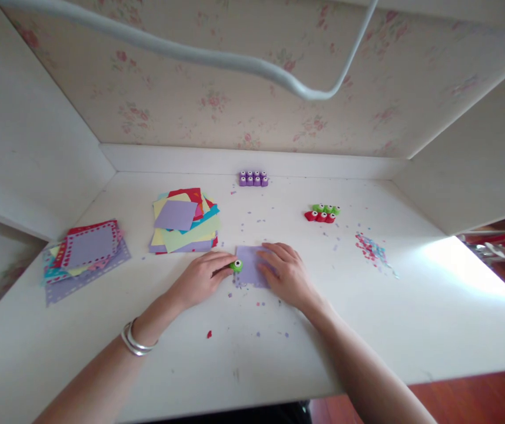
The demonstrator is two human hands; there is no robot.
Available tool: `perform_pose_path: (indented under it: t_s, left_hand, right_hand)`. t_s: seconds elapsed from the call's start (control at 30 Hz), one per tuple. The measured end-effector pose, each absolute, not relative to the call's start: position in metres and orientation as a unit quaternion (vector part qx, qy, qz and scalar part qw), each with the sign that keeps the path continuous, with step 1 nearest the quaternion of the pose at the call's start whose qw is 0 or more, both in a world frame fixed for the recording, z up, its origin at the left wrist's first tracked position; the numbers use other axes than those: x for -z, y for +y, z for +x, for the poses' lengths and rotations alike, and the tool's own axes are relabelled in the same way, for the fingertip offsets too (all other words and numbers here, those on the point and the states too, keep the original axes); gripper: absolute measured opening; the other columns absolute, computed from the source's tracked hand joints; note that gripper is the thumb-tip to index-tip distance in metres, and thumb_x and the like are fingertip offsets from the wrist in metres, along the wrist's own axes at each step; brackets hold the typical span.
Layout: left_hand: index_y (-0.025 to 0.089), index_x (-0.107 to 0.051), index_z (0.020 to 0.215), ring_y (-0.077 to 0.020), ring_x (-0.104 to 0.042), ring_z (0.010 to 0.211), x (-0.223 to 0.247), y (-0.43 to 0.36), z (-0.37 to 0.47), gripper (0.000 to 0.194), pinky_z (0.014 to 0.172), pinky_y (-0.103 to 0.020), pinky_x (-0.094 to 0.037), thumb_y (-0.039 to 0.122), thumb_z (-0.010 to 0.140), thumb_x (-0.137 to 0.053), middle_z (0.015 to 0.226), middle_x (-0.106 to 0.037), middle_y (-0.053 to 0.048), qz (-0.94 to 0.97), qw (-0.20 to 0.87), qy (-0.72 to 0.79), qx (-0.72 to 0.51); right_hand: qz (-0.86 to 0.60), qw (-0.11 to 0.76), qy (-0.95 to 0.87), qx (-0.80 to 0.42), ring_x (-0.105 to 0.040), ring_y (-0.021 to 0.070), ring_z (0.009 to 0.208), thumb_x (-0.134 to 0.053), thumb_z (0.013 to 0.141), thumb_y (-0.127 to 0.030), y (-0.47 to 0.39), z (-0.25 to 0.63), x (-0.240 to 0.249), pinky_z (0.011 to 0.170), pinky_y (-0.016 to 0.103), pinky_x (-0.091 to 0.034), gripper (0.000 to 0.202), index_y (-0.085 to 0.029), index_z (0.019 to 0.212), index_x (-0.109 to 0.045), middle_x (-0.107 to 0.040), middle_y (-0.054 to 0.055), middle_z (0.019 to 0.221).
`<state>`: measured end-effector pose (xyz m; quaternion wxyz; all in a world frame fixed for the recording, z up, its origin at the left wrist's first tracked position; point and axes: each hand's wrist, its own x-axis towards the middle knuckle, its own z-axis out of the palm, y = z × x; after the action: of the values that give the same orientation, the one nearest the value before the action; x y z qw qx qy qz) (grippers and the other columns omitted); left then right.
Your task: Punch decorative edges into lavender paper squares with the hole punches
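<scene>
My left hand (205, 275) is closed on a small green craft punch (236, 266), with the punch at the left edge of a purple paper square (248, 259). The near edge of that square looks notched by small cutouts. My right hand (285, 274) lies over the right part of the square, fingers spread and pressing it to the table. Tiny purple paper bits (230, 295) are scattered just below the sheet.
Plain coloured papers (177, 240) are stacked behind my left hand; punched-edge sheets (91, 246) lie farther left. Purple punches (253, 179) stand at the back. Green punches (326, 208) and red punches (321, 217) sit back right, near a confetti pile (372, 250).
</scene>
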<state>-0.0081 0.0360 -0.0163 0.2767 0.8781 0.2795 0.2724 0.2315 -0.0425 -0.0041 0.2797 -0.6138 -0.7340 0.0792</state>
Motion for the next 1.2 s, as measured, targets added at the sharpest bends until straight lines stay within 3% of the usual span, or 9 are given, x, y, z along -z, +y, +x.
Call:
perform_pose_path:
  t_s: [0.77,1.0,1.2]
  left_hand:
    - [0.023,-0.068,0.115,-0.0184,-0.066,0.1,0.018,0.034,-0.007,0.025,0.092,-0.034,-0.054,0.027,0.092,-0.059,0.109,-0.071,-0.006,0.874,0.284,0.273,-0.285]
    - [0.023,-0.067,0.117,-0.019,-0.062,0.11,0.001,0.032,-0.007,0.029,0.099,-0.031,-0.049,0.034,0.091,-0.059,0.118,-0.068,-0.005,0.857,0.318,0.315,-0.255]
    - [0.022,-0.073,0.1,-0.0161,-0.066,0.094,-0.011,0.035,0.008,0.026,0.084,-0.025,-0.052,0.035,0.093,-0.053,0.104,-0.07,-0.004,0.826,0.365,0.374,-0.209]
  right_hand:
    - [-0.597,0.263,-0.756,-0.053,-0.057,0.0246,0.115,-0.056,0.093,-0.029,-0.042,0.232,0.014,0.103,0.044,-0.042,0.025,-0.027,0.113,-0.071,-0.067,0.004,0.124]
    - [-0.598,0.259,-0.756,-0.057,-0.057,0.0244,0.115,-0.057,0.093,-0.028,-0.042,0.232,0.014,0.103,0.044,-0.042,0.025,-0.027,0.113,-0.071,-0.066,0.004,0.124]
    - [-0.592,0.266,-0.759,-0.052,-0.058,0.0245,0.113,-0.057,0.092,-0.028,-0.042,0.233,0.015,0.102,0.045,-0.043,0.025,-0.028,0.113,-0.071,-0.067,0.005,0.123]
